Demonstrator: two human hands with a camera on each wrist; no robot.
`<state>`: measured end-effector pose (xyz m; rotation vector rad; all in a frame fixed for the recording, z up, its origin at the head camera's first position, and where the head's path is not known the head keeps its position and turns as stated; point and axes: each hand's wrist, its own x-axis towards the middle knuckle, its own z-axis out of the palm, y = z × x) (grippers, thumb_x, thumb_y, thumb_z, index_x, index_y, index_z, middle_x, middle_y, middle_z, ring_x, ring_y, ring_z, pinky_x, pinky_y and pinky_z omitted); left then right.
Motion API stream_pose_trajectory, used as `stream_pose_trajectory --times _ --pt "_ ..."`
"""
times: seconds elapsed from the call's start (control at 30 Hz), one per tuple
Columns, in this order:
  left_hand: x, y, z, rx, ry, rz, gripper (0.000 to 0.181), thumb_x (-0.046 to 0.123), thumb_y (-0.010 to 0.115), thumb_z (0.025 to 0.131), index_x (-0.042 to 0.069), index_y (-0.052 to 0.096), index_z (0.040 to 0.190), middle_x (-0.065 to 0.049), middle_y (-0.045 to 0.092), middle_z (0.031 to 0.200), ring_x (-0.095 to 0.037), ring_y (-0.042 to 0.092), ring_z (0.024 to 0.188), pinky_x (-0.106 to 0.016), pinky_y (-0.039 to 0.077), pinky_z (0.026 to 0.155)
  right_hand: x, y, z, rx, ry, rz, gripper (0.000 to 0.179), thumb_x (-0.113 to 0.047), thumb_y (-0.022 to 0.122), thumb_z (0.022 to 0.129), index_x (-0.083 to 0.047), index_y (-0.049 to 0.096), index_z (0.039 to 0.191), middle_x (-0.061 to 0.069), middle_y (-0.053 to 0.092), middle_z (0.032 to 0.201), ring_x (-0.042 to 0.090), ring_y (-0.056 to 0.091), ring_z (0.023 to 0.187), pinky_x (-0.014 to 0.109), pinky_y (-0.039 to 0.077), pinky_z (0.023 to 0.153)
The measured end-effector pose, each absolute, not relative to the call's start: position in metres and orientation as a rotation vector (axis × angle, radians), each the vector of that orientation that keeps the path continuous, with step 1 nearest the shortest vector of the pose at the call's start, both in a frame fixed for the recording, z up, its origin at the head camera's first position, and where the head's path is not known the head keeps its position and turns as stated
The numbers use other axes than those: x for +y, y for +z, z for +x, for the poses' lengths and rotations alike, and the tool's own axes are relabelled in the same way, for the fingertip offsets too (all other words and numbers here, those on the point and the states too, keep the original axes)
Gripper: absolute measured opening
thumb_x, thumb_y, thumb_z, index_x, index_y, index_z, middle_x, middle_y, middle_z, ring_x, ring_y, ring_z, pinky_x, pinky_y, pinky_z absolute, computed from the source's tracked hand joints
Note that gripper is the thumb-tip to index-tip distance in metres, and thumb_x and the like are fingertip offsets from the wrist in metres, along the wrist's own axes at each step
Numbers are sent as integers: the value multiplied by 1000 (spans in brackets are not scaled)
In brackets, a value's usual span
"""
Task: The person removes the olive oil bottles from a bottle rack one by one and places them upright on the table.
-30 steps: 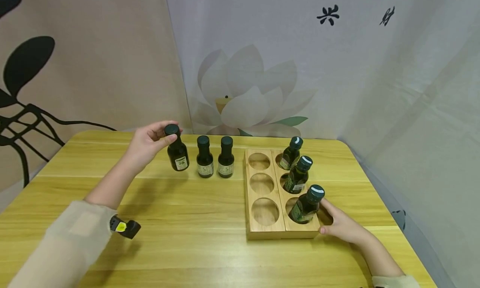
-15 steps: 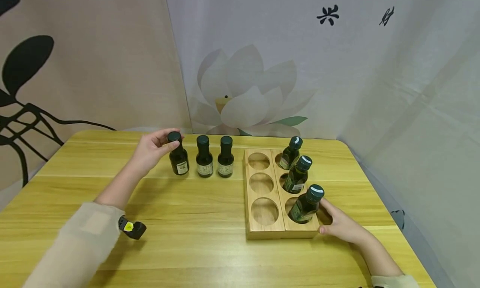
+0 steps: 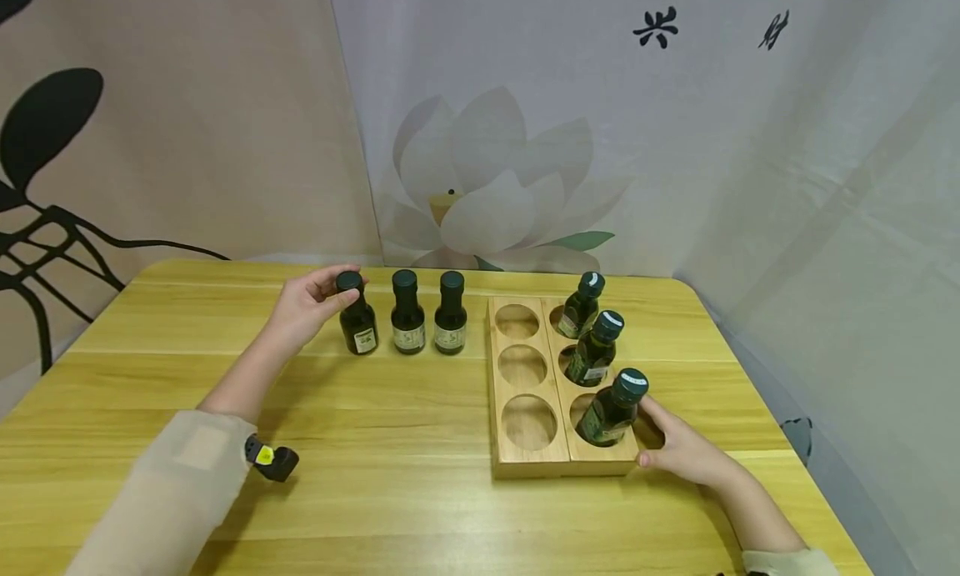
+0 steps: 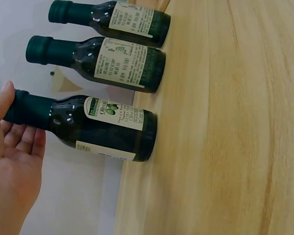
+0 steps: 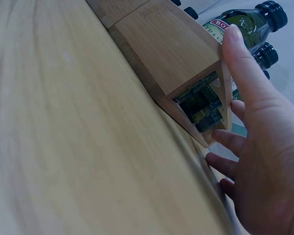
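My left hand [image 3: 303, 305] pinches the dark green cap of an olive oil bottle [image 3: 360, 330] between thumb and fingers. This bottle stands upright at the left end of a row, its base at the table surface. Beside it are two more upright olive oil bottles [image 3: 408, 316] [image 3: 451, 318]; the left wrist view shows their pale labels. My right hand [image 3: 682, 447] rests at the near right corner of a wooden bottle rack [image 3: 528, 453], thumb by the corner and fingers loosely spread along its side. Three squatter olive oil bottles [image 3: 609, 411] lean in the rack's right column of holes.
The rack's left column has three round holes [image 3: 529, 422] with bare wood inside. Its right side is open, as the right wrist view shows. All stands on a wooden table [image 3: 375, 493]; a printed cloth backdrop [image 3: 495, 76] hangs behind the far edge.
My left hand has moved slightly right and down with the bottle, which has come down beside the other two. The right hand and the rack have stayed put.
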<state>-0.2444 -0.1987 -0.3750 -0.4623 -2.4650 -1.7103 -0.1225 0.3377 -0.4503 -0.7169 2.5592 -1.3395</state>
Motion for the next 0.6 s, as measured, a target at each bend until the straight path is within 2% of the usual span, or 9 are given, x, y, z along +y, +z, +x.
stream_pose_trajectory --times 0.2,0.37,0.5,0.6 --pt "-201 -379 -245 -2444 -1738 -460 46 24 63 94 7 54 136 -7 64 121 -7 59 103 -17 47 84 337 -450 -124 2537 -1366 -725 104 -56 66 83 3 14 151 32 16 151 51 13 134 10 14 99" --pt "-200 -375 -245 -2466 -1715 -430 50 26 63 94 10 50 140 -9 62 125 -9 58 106 -17 47 85 336 -450 -124 2529 -1378 -735 103 -55 66 83 2 15 151 32 18 150 52 14 133 9 15 99" --pt "-197 -367 -244 -2478 -1706 -387 52 28 64 93 13 49 141 -8 59 129 -17 53 117 -31 45 94 336 -449 -124 2532 -1372 -729 103 -55 67 83 2 15 151 32 18 150 51 14 134 10 15 99" --pt "-193 -361 -243 -2446 -1700 -364 52 26 66 92 13 50 140 -8 59 130 -21 47 124 -46 37 102 336 -449 -123 2534 -1368 -726 103 -55 66 83 2 15 151 32 17 150 51 14 134 10 15 99"
